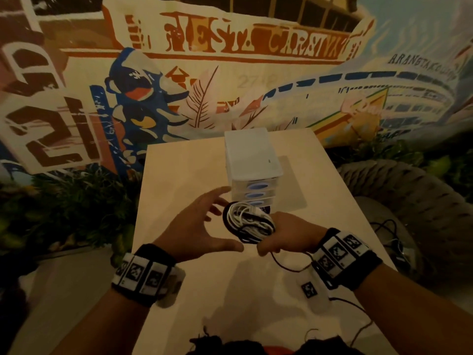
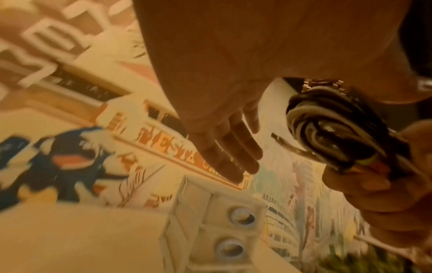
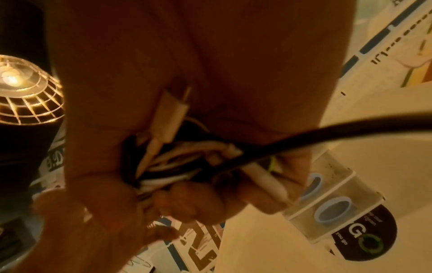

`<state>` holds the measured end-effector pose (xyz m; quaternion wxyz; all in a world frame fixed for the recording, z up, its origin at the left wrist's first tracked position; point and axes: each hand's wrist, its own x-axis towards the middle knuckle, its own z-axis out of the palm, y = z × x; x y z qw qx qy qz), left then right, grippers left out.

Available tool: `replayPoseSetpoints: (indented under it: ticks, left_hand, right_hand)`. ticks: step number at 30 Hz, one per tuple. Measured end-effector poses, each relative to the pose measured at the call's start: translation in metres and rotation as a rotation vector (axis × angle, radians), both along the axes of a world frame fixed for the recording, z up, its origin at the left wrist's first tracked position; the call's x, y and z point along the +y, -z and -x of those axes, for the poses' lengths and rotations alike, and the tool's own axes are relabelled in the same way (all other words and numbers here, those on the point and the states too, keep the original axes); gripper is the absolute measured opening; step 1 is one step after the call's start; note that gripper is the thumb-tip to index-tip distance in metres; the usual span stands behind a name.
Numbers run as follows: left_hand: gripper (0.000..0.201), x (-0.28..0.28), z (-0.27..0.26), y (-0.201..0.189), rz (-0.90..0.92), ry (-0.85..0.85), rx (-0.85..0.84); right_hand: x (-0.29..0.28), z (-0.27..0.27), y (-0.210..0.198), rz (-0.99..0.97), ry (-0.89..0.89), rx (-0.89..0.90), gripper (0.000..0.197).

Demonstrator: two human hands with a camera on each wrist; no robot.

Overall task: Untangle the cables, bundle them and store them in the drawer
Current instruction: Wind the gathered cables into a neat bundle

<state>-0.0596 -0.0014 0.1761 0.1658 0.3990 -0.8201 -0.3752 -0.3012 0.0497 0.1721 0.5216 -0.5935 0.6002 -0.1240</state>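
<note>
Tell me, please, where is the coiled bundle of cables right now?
In the head view the cable bundle sits mid-frame, gripped by the right hand, just in front of the white drawer unit on the table; the open left hand is beside it.

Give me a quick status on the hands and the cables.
Right hand grips the coiled cable bundle. Left hand open beside it, not touching. Drawer unit drawers all shut; one black tail hangs loose.

A painted mural (image 1: pixel 230 73) of ships and lettering covered the wall behind the pale wooden table (image 1: pixel 179 175). Green plants (image 1: pixel 76 206) lined its base. A caged lamp (image 3: pixel 25 92) glowed in dim, warm light.
</note>
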Motion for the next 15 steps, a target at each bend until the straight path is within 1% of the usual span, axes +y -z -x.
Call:
replayPoseSetpoints:
  ticks: [1, 3, 5, 7, 9, 10, 12, 13, 15]
  left_hand:
    - [0.114, 0.001, -0.002, 0.004, -0.085, -0.011, 0.071]
    - [0.110, 0.005, 0.002, 0.009, -0.219, 0.026, 0.173]
    - [0.116, 0.008, 0.013, 0.009, -0.321, 0.054, 0.319]
    - [0.126, 0.006, 0.024, 0.009, -0.402, 0.042, 0.514]
    - [0.129, 0.005, 0.030, 0.005, -0.463, 0.036, 0.635]
    - [0.126, 0.007, 0.033, 0.002, -0.496, 0.044, 0.644]
    - [0.112, 0.012, 0.038, -0.001, -0.533, 0.084, 0.605]
    - [0.106, 0.015, 0.040, -0.002, -0.521, 0.115, 0.591]
    - [0.098, 0.018, 0.042, -0.007, -0.464, 0.163, 0.602]
  right_hand:
    - [0.000, 0.002, 0.000, 0.009, 0.026, -0.055, 0.012]
    - [0.001, 0.000, -0.003, 0.029, 0.043, -0.173, 0.012]
    - [0.002, -0.005, -0.009, 0.039, 0.028, -0.301, 0.013]
    - [0.003, -0.010, -0.009, 0.051, 0.031, -0.400, 0.027]
    - [0.001, -0.015, -0.009, 0.061, 0.067, -0.482, 0.044]
    - [0.002, -0.016, -0.010, 0.069, 0.094, -0.525, 0.047]
    - [0.002, -0.021, -0.014, 0.085, 0.108, -0.597, 0.038]
    - [0.002, -0.023, -0.013, 0.087, 0.084, -0.604, 0.036]
    - [0.003, -0.026, -0.011, 0.055, 0.005, -0.581, 0.041]
